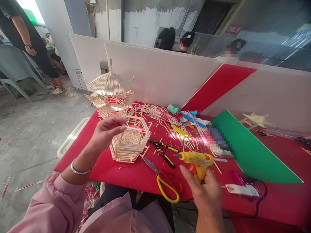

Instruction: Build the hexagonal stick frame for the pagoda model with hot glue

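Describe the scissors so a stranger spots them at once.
On the red table, look at the edge nearest the wearer. Between the hexagonal stick frame and the right hand gripping the glue gun lie the scissors. Unlike the black-and-yellow cutters just beyond, they have one red loop handle and one yellow.

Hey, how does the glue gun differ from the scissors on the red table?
The glue gun is gripped in the right hand; the scissors lie on the red table. The glue gun's body is yellow; the scissors have one red and one yellow handle. Both show yellow.
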The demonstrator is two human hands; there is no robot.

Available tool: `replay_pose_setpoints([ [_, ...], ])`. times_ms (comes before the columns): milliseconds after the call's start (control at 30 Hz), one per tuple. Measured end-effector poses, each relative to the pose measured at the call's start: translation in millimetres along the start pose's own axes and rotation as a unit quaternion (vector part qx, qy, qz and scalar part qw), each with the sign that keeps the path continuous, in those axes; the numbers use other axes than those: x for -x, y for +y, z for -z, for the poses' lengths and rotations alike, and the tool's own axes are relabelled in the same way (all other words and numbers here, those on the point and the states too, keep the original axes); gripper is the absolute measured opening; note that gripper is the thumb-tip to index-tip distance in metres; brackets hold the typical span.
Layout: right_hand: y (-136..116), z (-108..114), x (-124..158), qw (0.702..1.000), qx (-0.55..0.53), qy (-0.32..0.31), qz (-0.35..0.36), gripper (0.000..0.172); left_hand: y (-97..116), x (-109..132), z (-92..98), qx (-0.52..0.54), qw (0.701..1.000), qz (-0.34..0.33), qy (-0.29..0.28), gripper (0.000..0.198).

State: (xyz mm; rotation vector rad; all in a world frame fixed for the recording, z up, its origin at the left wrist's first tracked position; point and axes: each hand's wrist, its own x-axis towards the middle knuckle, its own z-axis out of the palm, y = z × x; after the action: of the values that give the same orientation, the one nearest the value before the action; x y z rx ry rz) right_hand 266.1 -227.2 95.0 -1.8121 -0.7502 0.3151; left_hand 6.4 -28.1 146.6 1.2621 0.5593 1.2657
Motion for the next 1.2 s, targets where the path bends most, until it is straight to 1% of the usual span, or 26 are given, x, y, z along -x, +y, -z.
replay_pose_setpoints([
  [67,-15.9,-17.7,11.1,0.998,0.042,0.004,0.042,0.048,5.0,2.3,2.3,0.036,0.997,-0.044,0.058,0.023],
  [100,-22.6,-27.2,15.1,0.996,0.055,0.008,0.076,0.046,6.1,5.3,4.6,0.047,0.994,-0.061,0.083,0.024],
  [167,-32.6,-46.7,19.8,0.983,0.086,0.032,0.161,0.042,3.7,15.0,11.3,0.049,0.988,-0.082,0.122,0.023],
  [200,-35.9,-56.1,20.6,0.971,0.105,0.052,0.207,0.041,0.2,21.3,15.3,0.041,0.986,-0.087,0.135,0.021],
  [267,-40.4,-73.0,20.0,0.941,0.150,0.092,0.289,0.040,-10.3,35.2,23.7,0.014,0.984,-0.092,0.152,0.015],
  [333,-43.4,-86.2,18.5,0.908,0.190,0.128,0.352,0.039,-21.3,48.8,31.1,-0.022,0.982,-0.087,0.166,0.010],
  [433,-47.8,-98.0,17.6,0.868,0.225,0.162,0.412,0.038,-29.4,63.1,37.1,-0.078,0.980,-0.066,0.172,0.005],
  [500,-50.4,-101.0,18.5,0.854,0.232,0.171,0.434,0.038,-27.6,67.3,37.3,-0.112,0.980,-0.058,0.156,0.003],
  [600,-51.9,-100.4,21.1,0.855,0.221,0.158,0.441,0.037,-21.2,68.4,34.8,-0.134,0.982,-0.067,0.116,0.006],
  [667,-51.2,-98.2,23.1,0.865,0.215,0.149,0.429,0.038,-18.9,68.9,33.0,-0.115,0.986,-0.068,0.097,0.007],
  [733,-50.0,-95.8,25.1,0.876,0.210,0.147,0.408,0.038,-18.9,70.9,30.8,-0.080,0.991,-0.056,0.092,0.007],
  [833,-48.5,-92.5,27.9,0.897,0.188,0.131,0.378,0.036,-19.8,75.1,25.4,-0.027,0.994,-0.028,0.100,0.004],
  [967,-45.0,-88.1,30.4,0.908,0.158,0.123,0.367,0.038,-18.5,77.6,12.6,0.024,0.991,-0.002,0.129,0.005],
  [1067,-40.5,-82.7,31.6,0.920,0.136,0.123,0.347,0.036,-16.5,76.9,-1.4,0.062,0.987,0.018,0.148,0.012],
  [1200,-37.0,-71.3,34.1,0.934,0.109,0.119,0.318,0.034,-13.7,76.9,-26.0,0.144,0.973,0.041,0.173,0.021],
])
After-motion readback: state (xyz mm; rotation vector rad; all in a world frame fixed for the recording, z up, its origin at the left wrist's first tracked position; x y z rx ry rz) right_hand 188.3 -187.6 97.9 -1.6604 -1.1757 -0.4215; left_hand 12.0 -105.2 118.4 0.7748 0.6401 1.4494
